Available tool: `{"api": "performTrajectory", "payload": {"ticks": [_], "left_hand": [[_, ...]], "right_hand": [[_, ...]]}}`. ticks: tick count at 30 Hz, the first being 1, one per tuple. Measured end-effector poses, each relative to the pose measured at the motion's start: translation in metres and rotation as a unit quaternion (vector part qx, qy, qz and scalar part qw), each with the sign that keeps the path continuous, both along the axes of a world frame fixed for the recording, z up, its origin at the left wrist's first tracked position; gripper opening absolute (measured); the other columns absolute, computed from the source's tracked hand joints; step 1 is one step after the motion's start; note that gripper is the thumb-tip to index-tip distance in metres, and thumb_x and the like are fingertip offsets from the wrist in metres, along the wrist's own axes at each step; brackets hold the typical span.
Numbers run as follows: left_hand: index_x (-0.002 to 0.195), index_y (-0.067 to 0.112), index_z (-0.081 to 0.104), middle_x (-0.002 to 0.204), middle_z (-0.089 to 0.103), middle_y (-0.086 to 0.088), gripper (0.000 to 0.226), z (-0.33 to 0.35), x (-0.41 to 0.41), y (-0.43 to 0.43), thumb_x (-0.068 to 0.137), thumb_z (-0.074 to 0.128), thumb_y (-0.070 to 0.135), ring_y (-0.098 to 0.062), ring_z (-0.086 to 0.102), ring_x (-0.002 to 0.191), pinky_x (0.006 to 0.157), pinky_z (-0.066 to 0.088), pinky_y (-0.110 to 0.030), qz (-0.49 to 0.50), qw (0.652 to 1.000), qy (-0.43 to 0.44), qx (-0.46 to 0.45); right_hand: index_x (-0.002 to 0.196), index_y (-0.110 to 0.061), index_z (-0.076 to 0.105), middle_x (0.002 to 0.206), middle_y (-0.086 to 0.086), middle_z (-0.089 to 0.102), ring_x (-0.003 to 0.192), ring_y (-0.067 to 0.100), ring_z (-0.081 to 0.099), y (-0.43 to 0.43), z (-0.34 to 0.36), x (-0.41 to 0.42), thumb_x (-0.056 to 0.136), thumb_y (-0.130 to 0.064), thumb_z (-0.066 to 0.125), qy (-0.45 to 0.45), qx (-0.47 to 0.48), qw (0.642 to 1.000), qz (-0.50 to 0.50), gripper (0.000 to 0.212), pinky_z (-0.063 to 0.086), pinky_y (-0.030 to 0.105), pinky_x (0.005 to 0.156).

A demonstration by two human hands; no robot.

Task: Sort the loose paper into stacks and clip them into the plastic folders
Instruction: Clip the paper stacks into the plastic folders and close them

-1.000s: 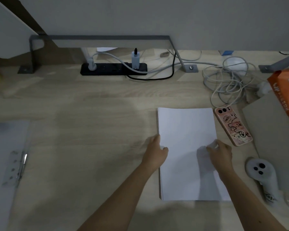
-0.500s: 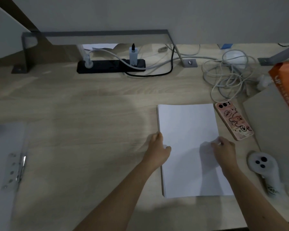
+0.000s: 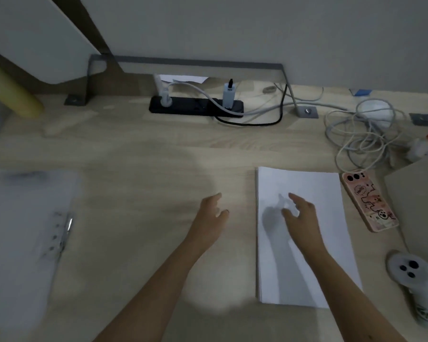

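1. Currently the left hand (image 3: 211, 213) hovers over bare worktop (image 3: 139, 154), its grip loosely open and holding nothing.
2. Just right of it lies the paper stack (image 3: 326, 243), squared and flat; the right hand (image 3: 300, 213) is above its upper half, fingers (image 3: 294, 197) spread, grip open and empty.
3. Well left of the left hand, a plastic folder (image 3: 17, 230) lies open at the worktop edge, blurred; its metal clip (image 3: 66, 229) is visible, and I cannot tell whether any sheets sit inside.
4. Right of the right hand, a pink phone (image 3: 368, 201) lies just beside the stack, a white controller (image 3: 414, 277) nearer the person.
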State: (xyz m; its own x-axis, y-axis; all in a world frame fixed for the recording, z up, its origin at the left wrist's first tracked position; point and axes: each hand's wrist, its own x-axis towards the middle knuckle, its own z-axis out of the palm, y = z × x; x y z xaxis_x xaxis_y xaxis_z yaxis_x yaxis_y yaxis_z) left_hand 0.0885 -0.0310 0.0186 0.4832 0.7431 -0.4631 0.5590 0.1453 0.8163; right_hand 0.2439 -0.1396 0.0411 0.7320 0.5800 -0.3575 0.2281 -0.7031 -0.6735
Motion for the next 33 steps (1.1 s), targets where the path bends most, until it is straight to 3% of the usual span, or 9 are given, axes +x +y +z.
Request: {"api": "performTrajectory", "payload": {"ticks": [4,6,11,14,16,19,26,30,33], "left_hand": [[0.132,0.007,0.045,0.139,0.042,-0.011,0.041,0.010,-0.073,0.041,0.092,0.050,0.006,-0.017,0.042,0.128,0.099,0.033,-0.019,0.075,0.996,0.001,0.055],[0.130,0.008,0.047,0.137,0.044,-0.008,0.040,0.011,-0.123,0.060,0.091,0.050,0.006,-0.017,0.042,0.128,0.095,0.032,-0.017,0.118,0.989,0.022,0.081],[0.128,0.007,0.050,0.138,0.043,-0.014,0.040,0.005,-0.241,0.095,0.089,0.054,0.011,-0.030,0.037,0.131,0.105,0.031,-0.033,0.154,0.958,0.150,0.188],[0.142,0.014,0.035,0.150,0.026,-0.015,0.060,0.002,-0.314,0.114,0.088,0.056,0.032,-0.032,0.022,0.139,0.112,0.024,-0.044,0.181,0.915,0.273,0.236],[0.147,0.014,0.020,0.154,0.014,-0.017,0.079,-0.002,-0.358,0.128,0.085,0.059,0.042,-0.033,0.012,0.143,0.115,0.015,-0.046,0.226,0.884,0.345,0.218],[0.148,0.009,0.011,0.155,0.010,-0.019,0.097,-0.011,-0.395,0.140,0.078,0.060,0.055,-0.033,0.009,0.144,0.116,0.011,-0.048,0.257,0.876,0.373,0.166],[0.147,0.007,0.017,0.152,0.021,-0.020,0.103,-0.019,-0.412,0.156,0.073,0.058,0.066,-0.035,0.018,0.142,0.117,0.014,-0.047,0.293,0.866,0.371,0.162],[0.146,0.007,0.020,0.148,0.026,-0.020,0.099,-0.018,-0.393,0.146,0.074,0.062,0.061,-0.037,0.024,0.137,0.113,0.021,-0.048,0.269,0.878,0.349,0.186],[0.146,0.009,0.020,0.146,0.028,-0.019,0.098,-0.018,-0.360,0.132,0.074,0.062,0.060,-0.036,0.026,0.135,0.111,0.024,-0.048,0.253,0.890,0.332,0.182]], "right_hand": [[0.132,-0.011,0.049,0.135,0.010,0.047,0.124,0.024,0.048,0.053,0.002,-0.063,0.091,-0.011,0.051,0.068,0.015,0.993,0.092,0.041,0.039,0.030,0.101],[0.129,-0.015,0.052,0.132,0.007,0.048,0.117,0.021,0.051,0.081,0.005,-0.107,0.092,-0.012,0.051,0.125,0.019,0.985,0.121,0.037,0.040,0.028,0.095],[0.117,-0.024,0.057,0.116,-0.003,0.054,0.102,0.012,0.050,0.123,0.006,-0.212,0.092,-0.014,0.052,0.336,0.005,0.930,0.147,0.027,0.041,0.031,0.090],[0.112,-0.027,0.057,0.122,0.000,0.055,0.113,0.017,0.051,0.140,-0.009,-0.266,0.091,-0.015,0.053,0.393,-0.019,0.903,0.175,0.025,0.037,0.027,0.094],[0.120,-0.021,0.054,0.120,0.001,0.054,0.118,0.020,0.050,0.149,-0.016,-0.295,0.091,-0.014,0.052,0.417,-0.042,0.889,0.182,0.030,0.038,0.028,0.096],[0.138,-0.018,0.040,0.121,-0.001,0.050,0.114,0.016,0.047,0.158,-0.023,-0.323,0.091,-0.014,0.052,0.456,-0.054,0.873,0.166,0.048,0.034,0.027,0.102],[0.144,-0.018,0.026,0.116,-0.004,0.056,0.118,0.014,0.049,0.161,-0.030,-0.355,0.089,-0.010,0.052,0.492,-0.039,0.856,0.154,0.061,0.036,0.026,0.101],[0.129,-0.019,0.046,0.111,-0.004,0.061,0.100,0.009,0.059,0.158,-0.026,-0.351,0.090,-0.010,0.050,0.462,-0.027,0.869,0.176,0.039,0.048,0.016,0.075],[0.118,-0.018,0.049,0.102,-0.005,0.061,0.090,0.008,0.060,0.147,-0.027,-0.327,0.092,-0.014,0.053,0.410,-0.008,0.904,0.124,0.027,0.048,0.013,0.069]]}}
